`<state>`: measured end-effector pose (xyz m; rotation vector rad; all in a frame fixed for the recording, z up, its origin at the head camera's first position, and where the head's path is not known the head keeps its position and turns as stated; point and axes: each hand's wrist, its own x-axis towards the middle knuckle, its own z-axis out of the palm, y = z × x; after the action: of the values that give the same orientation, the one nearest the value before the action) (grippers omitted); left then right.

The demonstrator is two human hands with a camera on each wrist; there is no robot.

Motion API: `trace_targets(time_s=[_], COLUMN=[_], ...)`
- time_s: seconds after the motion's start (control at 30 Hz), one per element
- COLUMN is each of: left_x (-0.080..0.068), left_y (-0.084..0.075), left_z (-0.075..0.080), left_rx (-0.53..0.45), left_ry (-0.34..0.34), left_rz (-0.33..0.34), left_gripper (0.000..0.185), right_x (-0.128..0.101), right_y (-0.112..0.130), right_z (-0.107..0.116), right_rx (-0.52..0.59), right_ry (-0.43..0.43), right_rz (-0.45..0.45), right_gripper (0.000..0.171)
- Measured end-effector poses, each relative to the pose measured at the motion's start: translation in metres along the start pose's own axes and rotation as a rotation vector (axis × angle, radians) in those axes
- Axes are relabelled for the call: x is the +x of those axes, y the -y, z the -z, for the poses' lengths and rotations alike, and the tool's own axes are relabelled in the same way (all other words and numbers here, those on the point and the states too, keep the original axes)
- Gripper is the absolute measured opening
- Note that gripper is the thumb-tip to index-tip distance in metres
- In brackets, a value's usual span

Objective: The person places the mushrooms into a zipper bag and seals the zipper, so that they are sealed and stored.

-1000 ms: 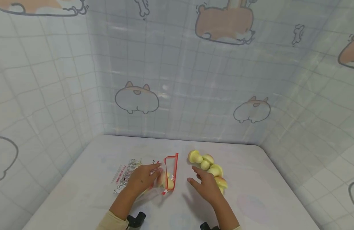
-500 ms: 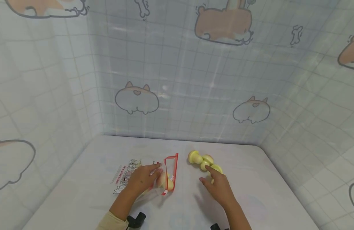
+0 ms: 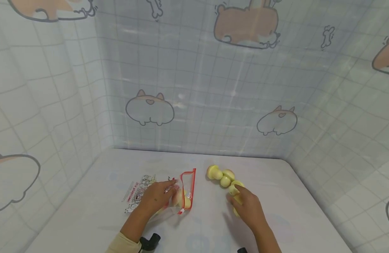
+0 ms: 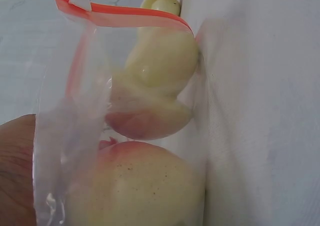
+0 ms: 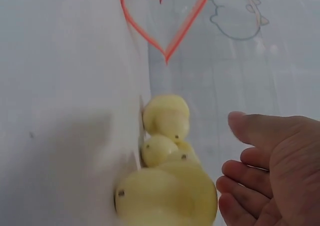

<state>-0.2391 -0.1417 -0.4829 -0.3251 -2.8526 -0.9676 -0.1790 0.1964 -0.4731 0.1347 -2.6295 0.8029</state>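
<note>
My left hand [image 3: 156, 196] lies over a clear zip bag [image 3: 193, 184] and pinches its upper layer near the red-edged mouth, which gapes to the right. Toy mushrooms [image 4: 137, 183] with blushed, pale yellow caps show through the plastic in the left wrist view; one lies just inside the opening. Right of the bag, several more yellow mushrooms [image 3: 214, 173] form a slanting row on the table. Over the near end of that row is my right hand [image 3: 249, 207], partly covering the mushrooms there. The right wrist view shows its relaxed fingers [image 5: 245, 178] beside a large mushroom [image 5: 165, 196], not closed around it.
The white table [image 3: 295, 211] extends around the bag and the row. A grid-patterned curtain [image 3: 194, 105] with cartoon dogs encloses the back and both sides. A black wrist mount [image 3: 150, 241] sits at my left wrist.
My right hand has moved right and slightly nearer, from the gap beside the bag to over the near mushrooms. The left hand and bag stay in place.
</note>
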Motion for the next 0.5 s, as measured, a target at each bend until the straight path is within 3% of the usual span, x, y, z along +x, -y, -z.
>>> trace_targets(time_s=[0.5], left_x=[0.002], left_y=[-0.002], left_z=[0.005], left_rx=[-0.009], left_ry=[-0.01], left_rz=[-0.027], left_gripper=[0.04], right_x=[0.002], right_y=[-0.019], right_z=[0.014], right_rx=[-0.06], right_ry=[0.092], right_rz=[-0.087], right_gripper=[0.053])
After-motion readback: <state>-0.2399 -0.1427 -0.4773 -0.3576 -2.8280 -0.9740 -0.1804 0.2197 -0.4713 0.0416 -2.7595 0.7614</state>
